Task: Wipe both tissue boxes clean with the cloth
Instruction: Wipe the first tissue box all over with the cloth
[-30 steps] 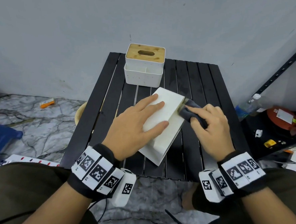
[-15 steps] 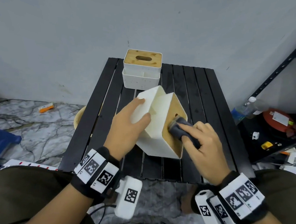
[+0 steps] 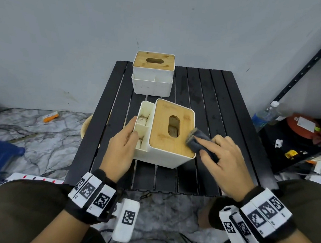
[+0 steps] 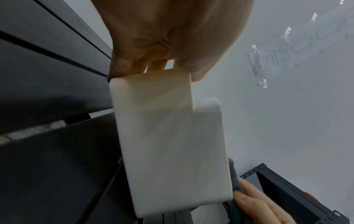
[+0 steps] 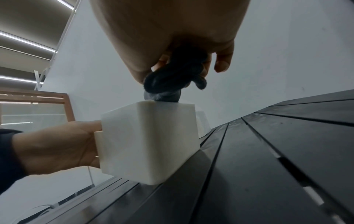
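Tissue box (image 3: 162, 134) nearest the person sits upright on the black slatted table (image 3: 222, 106), between the two hands. To its left, the left hand (image 3: 121, 149) grips the low side compartment, thumb hooked over the rim and into a cell, fingers curled around the outer wall as the left wrist view shows. To its right, the right hand (image 3: 223, 159) pinches a bunched dark grey cloth (image 3: 199, 140) under curled fingers and presses it onto the near right edge of the wooden lid (image 3: 172, 129), just beside the oval slot. Beyond both hands, well apart toward the wall, the second tissue box (image 3: 152, 74) stands untouched. The held box looks like stiff, smooth plastic and seems light, so it would likely slide on the slats under a firm stroke; the compartment rim gives the steadiest hold. The lid may only rest in place, so pressing down rather than sideways seems wiser. The cloth is soft and folds easily into corners.
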